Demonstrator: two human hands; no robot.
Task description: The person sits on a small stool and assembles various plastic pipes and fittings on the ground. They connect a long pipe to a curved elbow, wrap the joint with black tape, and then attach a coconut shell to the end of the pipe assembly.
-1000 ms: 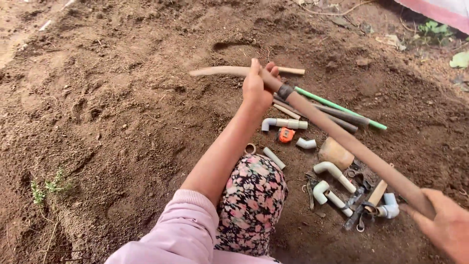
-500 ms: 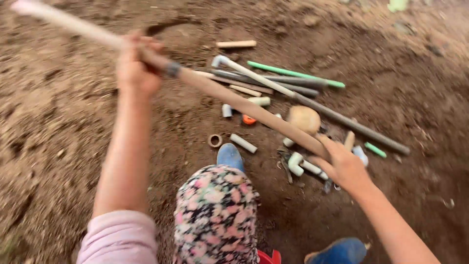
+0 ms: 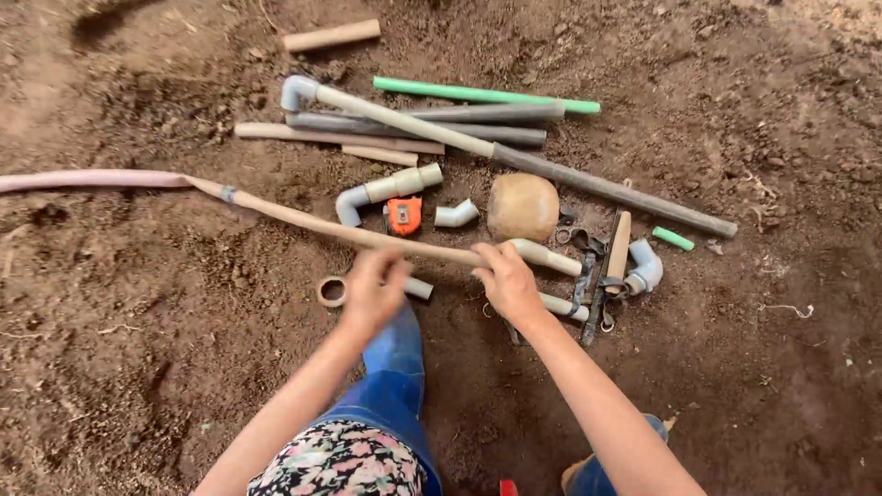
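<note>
A long tan pipe [image 3: 276,209] with a pinkish hose-like section at its left end lies across the bare soil. My right hand [image 3: 507,283] grips its right end, just beside a cream elbow fitting [image 3: 547,257]. My left hand [image 3: 372,289] is blurred and sits just below the pipe, fingers loosely apart and touching it at most. A roll of tape [image 3: 331,291] lies left of that hand.
Beyond the hands lie a green pipe [image 3: 487,95], grey pipes [image 3: 478,124], a long pipe with an elbow [image 3: 413,119], white fittings [image 3: 386,188], an orange tape measure [image 3: 402,216], a round brown lump [image 3: 522,207] and hand tools [image 3: 588,276]. My blue boot [image 3: 395,354] stands below.
The long pipe has come down from a raised, slanted hold to lie flat on the soil. Both hands have moved together near its right end, and the view has tilted down.
</note>
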